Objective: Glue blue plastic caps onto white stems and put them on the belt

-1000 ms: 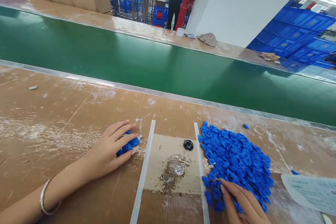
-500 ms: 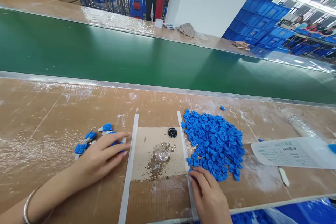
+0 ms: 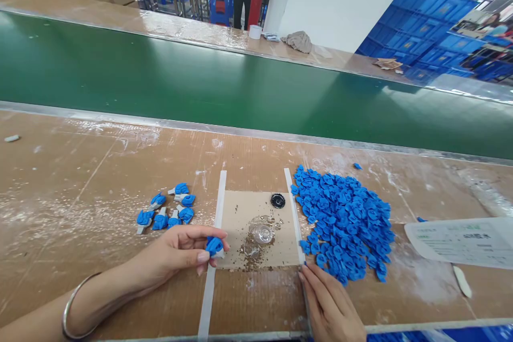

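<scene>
My left hand (image 3: 176, 254) pinches one small blue plastic piece (image 3: 215, 246) over the left white strip (image 3: 212, 267). Behind it lies a small cluster of blue pieces with grey stems (image 3: 166, 209). My right hand (image 3: 332, 307) rests near the table's front edge, fingertips touching the lower end of the right white strip (image 3: 294, 214) and close to the big heap of blue pieces (image 3: 347, 222); its fingers lie together with nothing visible in them. Between the strips sits a cardboard square (image 3: 240, 208) with a black round part (image 3: 278, 201) and a clear round part (image 3: 262, 233).
A green conveyor belt (image 3: 200, 85) runs across behind the brown worktable (image 3: 60, 181). A printed sheet (image 3: 465, 240) lies at the right. Cardboard boxes, blue crates and a standing person are in the background beyond the belt.
My left hand lifted off the small cluster, drew back toward me and now pinches one blue piece. My right hand left the big heap and slid to the right strip's lower end.
</scene>
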`<state>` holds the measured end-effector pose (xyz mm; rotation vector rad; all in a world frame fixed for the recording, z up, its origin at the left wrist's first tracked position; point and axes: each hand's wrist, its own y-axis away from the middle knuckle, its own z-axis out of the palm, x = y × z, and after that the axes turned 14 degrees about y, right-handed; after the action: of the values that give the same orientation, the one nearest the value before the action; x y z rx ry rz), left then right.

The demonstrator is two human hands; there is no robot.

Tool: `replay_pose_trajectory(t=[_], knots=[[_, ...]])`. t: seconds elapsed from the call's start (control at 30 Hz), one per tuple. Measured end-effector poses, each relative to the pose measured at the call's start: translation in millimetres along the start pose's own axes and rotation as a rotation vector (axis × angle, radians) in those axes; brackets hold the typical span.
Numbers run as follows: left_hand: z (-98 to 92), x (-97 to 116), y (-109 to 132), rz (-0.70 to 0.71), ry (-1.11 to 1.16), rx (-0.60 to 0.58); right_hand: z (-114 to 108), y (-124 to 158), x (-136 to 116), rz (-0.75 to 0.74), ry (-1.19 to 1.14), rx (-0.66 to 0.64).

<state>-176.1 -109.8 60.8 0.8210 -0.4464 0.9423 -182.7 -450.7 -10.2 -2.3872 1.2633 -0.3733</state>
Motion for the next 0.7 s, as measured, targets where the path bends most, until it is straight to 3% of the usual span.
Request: replay_pose_trajectory(t=[0.13, 0.3, 0.5, 0.6, 0.7], knots=[[-2.5, -1, -1, 0.014, 0.029, -0.037, 0, 10, 3, -0.087, 0.011, -0.033], [0.9, 3, -2, 0.029, 0.059, -0.071, -8, 0, 17, -0.276, 0.036, -0.082], [5.9, 6, 0, 0.02, 0.066, -0.036, -15, -13, 13, 0.023, -0.04, -0.104], [7.2, 6, 0, 0.031, 0.076, 0.03, -25, -36, -2, 0.208, -0.115, -0.097], [9.8, 3, 1, 0.057, 0.062, 0.077, -28, -70, -21, 0.248, -0.255, -0.031]])
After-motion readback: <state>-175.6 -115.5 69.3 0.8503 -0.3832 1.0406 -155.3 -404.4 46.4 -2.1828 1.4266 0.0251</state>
